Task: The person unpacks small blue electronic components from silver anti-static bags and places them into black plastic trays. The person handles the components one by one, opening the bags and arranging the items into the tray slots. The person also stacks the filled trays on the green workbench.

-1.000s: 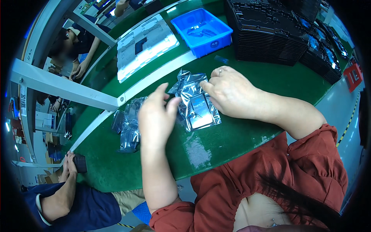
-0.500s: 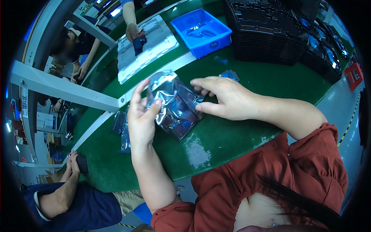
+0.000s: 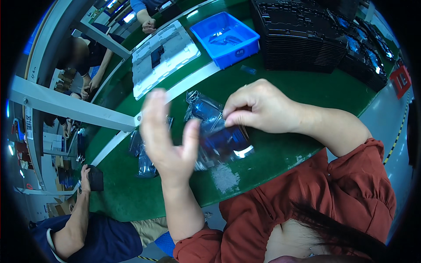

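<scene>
A shiny, see-through silvery plastic bag (image 3: 228, 139) lies tilted over the green table in front of me, its near part smeared by motion. My right hand (image 3: 263, 107) pinches the bag's right edge between thumb and fingers. To the left of it, my left hand (image 3: 170, 144) is raised with the thumb apart from the stretched, blurred fingers, and nothing shows in it. Part of the bag is hidden behind my left thumb. More clear-wrapped dark packets (image 3: 145, 162) lie on the table left of my left wrist.
A blue plastic bin (image 3: 239, 55) with clear bags inside stands beyond my hands. Left of it lies a grey tray (image 3: 184, 48) with a black part (image 3: 156, 56). Tall stacks of black trays (image 3: 298, 48) fill the far right. A white metal frame (image 3: 79, 107) crosses at left; co-workers sit there.
My left hand has come off the bag and moved nearer to me. My right hand now pinches the bag, which has turned. A co-worker's hand has left the black part on the grey tray.
</scene>
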### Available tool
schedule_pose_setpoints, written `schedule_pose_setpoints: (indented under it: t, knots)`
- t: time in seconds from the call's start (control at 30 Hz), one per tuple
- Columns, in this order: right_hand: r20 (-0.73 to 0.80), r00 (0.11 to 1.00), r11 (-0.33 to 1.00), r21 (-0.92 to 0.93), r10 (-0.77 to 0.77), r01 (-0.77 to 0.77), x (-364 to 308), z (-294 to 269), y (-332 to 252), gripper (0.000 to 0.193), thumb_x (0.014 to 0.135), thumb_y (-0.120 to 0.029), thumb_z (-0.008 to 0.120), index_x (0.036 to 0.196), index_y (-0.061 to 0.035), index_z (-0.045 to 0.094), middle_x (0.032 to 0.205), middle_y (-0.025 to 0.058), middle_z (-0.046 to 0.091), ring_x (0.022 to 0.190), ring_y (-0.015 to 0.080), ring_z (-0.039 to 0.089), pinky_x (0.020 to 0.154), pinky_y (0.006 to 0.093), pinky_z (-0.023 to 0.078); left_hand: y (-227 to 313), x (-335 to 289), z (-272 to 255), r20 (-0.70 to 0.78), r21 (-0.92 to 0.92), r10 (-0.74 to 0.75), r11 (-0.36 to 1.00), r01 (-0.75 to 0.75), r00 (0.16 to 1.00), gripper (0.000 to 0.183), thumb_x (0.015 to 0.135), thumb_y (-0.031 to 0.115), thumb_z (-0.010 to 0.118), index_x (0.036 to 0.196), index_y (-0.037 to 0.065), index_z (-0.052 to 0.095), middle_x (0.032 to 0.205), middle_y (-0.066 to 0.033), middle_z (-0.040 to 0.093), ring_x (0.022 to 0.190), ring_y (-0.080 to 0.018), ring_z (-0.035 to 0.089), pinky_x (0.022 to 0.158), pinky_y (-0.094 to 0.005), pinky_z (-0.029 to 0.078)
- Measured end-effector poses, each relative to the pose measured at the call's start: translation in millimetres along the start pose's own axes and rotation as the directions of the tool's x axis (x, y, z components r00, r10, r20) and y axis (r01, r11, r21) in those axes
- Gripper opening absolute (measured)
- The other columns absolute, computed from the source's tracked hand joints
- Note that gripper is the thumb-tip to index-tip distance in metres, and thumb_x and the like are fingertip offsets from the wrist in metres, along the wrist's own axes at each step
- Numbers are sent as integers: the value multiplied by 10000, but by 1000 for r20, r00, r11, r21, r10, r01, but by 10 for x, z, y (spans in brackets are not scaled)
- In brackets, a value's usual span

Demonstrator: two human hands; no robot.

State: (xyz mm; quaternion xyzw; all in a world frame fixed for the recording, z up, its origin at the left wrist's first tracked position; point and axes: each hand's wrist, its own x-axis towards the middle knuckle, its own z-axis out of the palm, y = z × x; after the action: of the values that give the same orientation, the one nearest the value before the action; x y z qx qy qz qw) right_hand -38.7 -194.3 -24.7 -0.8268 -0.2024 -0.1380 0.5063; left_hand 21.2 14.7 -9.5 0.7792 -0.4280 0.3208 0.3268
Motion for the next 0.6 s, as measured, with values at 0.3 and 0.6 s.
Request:
schedule_pose_setpoints:
  t: [0.3, 0.6]
  knots:
    - [110, 991, 996, 27, 81, -84, -10, 49, -29, 180, 782, -152, 708, 758, -2, 611, 651, 123, 620, 581, 217, 609, 546, 320, 468, 190, -113, 174, 476, -285, -155, 904, 318, 866, 61, 829, 60, 611, 830, -2, 610, 735, -141, 601, 636, -288, 595, 572, -353, 470]
    - [292, 919, 876, -326, -264, 355, -15, -87, 11, 167, 791, -166, 650, 716, -21, 619, 654, 125, 603, 639, 311, 605, 580, 400, 481, 211, -137, 195, 516, -304, -94, 909, 285, 851, 76, 845, 65, 581, 796, 7, 589, 728, -127, 595, 633, -292, 586, 574, -364, 461]
